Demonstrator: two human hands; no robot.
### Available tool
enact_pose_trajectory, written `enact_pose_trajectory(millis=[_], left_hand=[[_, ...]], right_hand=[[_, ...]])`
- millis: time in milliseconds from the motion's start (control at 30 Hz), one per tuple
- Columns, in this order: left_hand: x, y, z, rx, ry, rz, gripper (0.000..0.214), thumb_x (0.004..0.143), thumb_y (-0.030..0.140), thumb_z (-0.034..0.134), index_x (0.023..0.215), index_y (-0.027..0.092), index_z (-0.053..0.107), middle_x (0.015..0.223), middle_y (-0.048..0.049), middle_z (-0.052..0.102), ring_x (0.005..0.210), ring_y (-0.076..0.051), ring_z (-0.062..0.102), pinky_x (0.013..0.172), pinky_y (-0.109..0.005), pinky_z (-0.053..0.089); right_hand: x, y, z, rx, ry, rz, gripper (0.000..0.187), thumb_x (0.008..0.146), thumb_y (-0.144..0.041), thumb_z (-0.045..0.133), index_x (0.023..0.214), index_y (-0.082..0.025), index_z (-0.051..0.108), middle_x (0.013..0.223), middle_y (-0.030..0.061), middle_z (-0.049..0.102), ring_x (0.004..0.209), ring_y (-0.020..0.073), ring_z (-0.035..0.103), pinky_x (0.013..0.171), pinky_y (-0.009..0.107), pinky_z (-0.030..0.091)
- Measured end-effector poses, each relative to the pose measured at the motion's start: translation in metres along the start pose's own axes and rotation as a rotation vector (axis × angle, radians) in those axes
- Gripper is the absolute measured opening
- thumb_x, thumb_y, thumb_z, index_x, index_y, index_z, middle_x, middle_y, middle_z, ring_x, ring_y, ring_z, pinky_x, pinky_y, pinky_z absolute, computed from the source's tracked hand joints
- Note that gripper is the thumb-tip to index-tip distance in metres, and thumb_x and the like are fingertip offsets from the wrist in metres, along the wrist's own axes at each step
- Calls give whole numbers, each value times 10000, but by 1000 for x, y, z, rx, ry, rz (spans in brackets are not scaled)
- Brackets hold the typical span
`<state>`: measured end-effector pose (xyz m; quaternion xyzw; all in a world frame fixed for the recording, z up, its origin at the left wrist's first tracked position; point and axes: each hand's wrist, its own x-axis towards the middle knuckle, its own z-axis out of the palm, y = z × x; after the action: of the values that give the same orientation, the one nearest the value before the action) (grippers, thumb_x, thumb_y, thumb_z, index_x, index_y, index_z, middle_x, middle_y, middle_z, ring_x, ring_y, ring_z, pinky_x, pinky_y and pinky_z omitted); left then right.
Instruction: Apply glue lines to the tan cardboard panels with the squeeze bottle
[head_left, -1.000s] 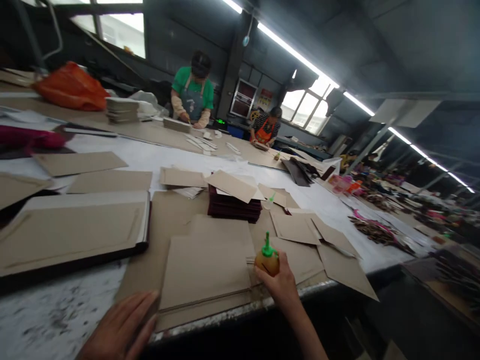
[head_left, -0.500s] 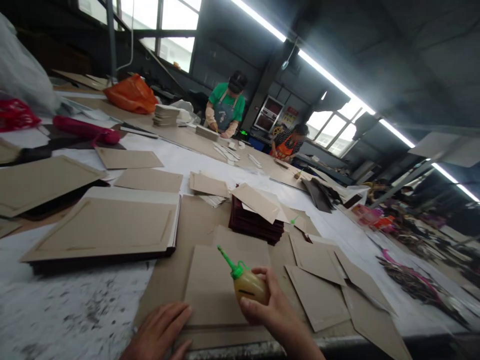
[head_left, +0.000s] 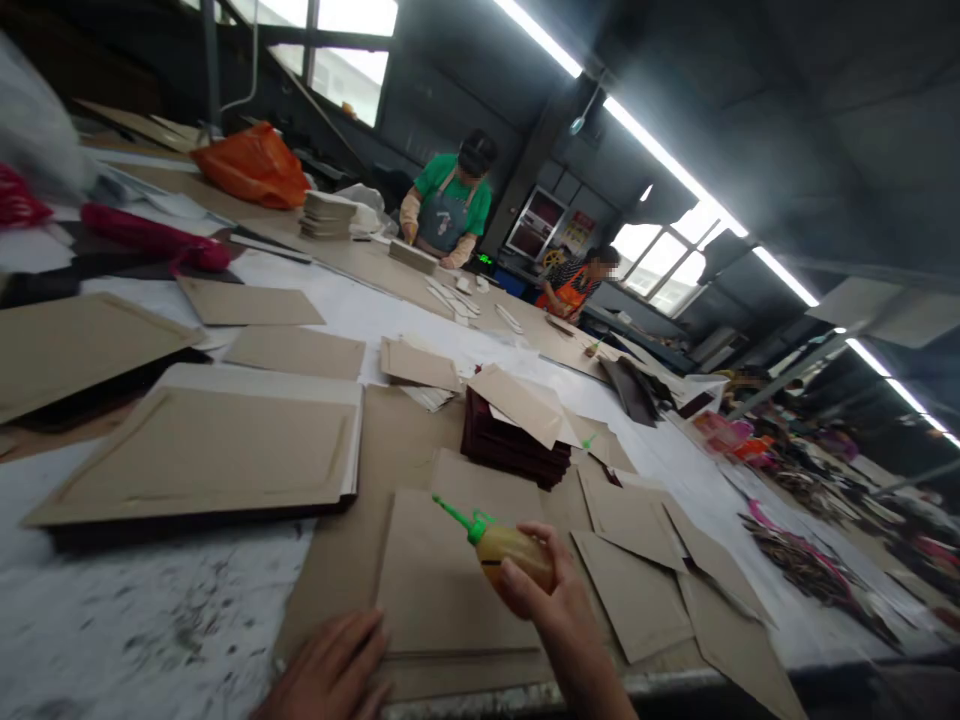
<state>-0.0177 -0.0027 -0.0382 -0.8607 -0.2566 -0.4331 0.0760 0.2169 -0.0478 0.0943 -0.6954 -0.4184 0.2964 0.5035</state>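
My right hand (head_left: pixel 551 605) grips a small amber glue bottle (head_left: pixel 510 548) with a green nozzle, tilted so the tip points left over a brown cardboard sheet (head_left: pixel 442 580). My left hand (head_left: pixel 330 675) lies flat with fingers stretched on the near left corner of that sheet, at the table's front edge. The sheet rests on a stack of like sheets.
A long worktable (head_left: pixel 150 620) carries scattered cardboard pieces, a large board stack (head_left: pixel 202 450) at left and a dark maroon pile (head_left: pixel 514 445) behind. Loose sheets (head_left: pixel 637 590) lie at right. Two people (head_left: pixel 450 205) work at the far side. An orange bag (head_left: pixel 251 165) sits far left.
My right hand lifted the glue bottle from upright and tipped its nozzle leftward over the sheet. My left hand slid right onto the sheet's corner. The view swung left.
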Motion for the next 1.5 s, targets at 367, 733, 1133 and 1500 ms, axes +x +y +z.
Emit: enact_pose_trajectory(millis=[367,733,1133,1500], left_hand=[[22,20,-28,-41,-1,-140,211,921,151,456,1027,128,637,999,-71,689,965,-163,626,920,-279,482],[24,23,-24,-99,32,-208,227,941,168,436,980,123,655,982,-63,692,956,-176,614,894,-311,494],[25,24,-23,-98,47,-208,244,946,162,418,964,123,658,962,-54,698,946,-169,618,891,-304,495],[23,23,-23,-87,33,-200,246,945,171,419,985,129,658,980,-57,695,956,-173,617,879,-307,516]], right_hand=[[33,-1,24,-391,-22,-320,411,715,-379,720,1059,-210,572,1048,82,586,958,277,574,884,407,453],[42,-7,24,-514,-97,-388,341,757,-422,685,1001,-209,577,967,69,599,857,253,596,768,387,494],[47,-17,29,-526,-79,-390,318,729,-422,677,942,-201,594,909,68,611,811,250,606,716,371,501],[46,-20,29,-523,-126,-356,300,718,-410,672,912,-195,593,881,66,603,791,256,601,692,372,490]])
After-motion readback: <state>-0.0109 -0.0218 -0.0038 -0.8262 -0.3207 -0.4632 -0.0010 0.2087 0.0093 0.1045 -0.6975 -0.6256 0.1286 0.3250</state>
